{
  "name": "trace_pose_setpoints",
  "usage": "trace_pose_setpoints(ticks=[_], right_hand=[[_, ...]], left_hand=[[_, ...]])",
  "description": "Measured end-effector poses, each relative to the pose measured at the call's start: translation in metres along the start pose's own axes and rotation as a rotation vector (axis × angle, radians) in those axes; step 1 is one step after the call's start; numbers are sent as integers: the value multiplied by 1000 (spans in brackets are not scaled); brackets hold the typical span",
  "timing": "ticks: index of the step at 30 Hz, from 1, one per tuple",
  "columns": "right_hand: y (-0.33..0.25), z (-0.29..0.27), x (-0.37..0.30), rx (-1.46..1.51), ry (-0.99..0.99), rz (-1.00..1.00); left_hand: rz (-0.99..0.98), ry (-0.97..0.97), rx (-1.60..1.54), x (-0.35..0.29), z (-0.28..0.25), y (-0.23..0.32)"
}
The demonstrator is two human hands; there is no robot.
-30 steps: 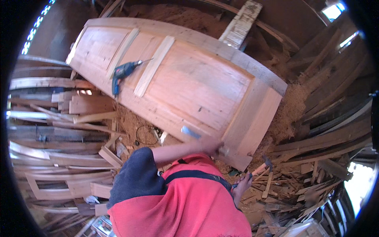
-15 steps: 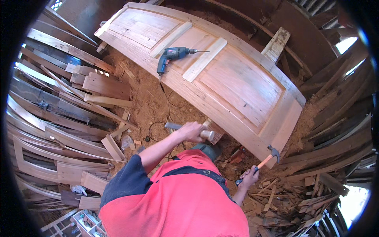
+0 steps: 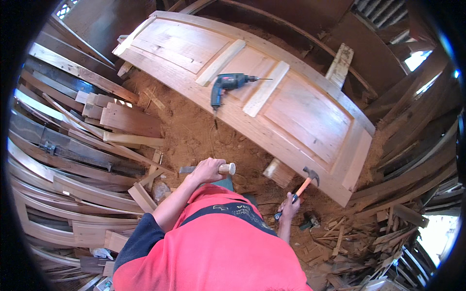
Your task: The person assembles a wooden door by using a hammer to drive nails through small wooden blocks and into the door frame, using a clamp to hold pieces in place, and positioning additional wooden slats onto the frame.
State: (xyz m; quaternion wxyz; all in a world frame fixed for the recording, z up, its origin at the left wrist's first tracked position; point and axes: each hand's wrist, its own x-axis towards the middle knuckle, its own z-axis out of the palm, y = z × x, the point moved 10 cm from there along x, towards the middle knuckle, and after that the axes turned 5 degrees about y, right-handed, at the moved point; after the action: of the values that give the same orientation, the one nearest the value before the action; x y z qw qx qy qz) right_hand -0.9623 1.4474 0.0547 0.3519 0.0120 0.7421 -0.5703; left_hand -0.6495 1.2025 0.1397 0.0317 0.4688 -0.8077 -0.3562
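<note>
My left hand [image 3: 208,170] is closed around a chisel [image 3: 226,169], held level in front of my body. The round end of its wooden handle sticks out to the right, and its flat grey blade points left. On the right, my right hand [image 3: 289,207] grips a claw hammer [image 3: 304,185] with an orange and black handle, head up and close to the door's near corner. A panelled wooden door [image 3: 310,121] lies flat beyond both hands. A blue power drill [image 3: 232,81] with a long bit rests on the door, next to two pale wood strips [image 3: 266,88].
Stacked boards [image 3: 131,121] fill the left side. Sawdust [image 3: 184,126] covers the floor. A wooden block [image 3: 279,173] shows beneath the door's near edge. Offcuts [image 3: 335,245] are heaped at the lower right, and more timber [image 3: 412,160] leans along the right.
My left hand has drawn the chisel left, away from the door's near edge. My right hand and the hammer have also shifted left. The whole view has moved slightly.
</note>
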Motion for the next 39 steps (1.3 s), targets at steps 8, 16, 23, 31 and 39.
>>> trace_pose_setpoints(ticks=[8, 16, 23, 31, 39], right_hand=[[-4, 219, -18, 87, -47, 30], [-23, 412, -59, 239, -36, 102], [-79, 469, -57, 109, 0, -80], [-95, 500, -2, 234, 114, -142], [-130, 510, 68, 369, 294, -218]], left_hand=[[-91, -10, -95, 2, -100, -205], [-63, -106, 219, 28, -242, -358], [176, 56, 26, 147, -348, -314], [366, 159, -131, 321, -400, -234], [594, 128, -2, 466, -406, -118]])
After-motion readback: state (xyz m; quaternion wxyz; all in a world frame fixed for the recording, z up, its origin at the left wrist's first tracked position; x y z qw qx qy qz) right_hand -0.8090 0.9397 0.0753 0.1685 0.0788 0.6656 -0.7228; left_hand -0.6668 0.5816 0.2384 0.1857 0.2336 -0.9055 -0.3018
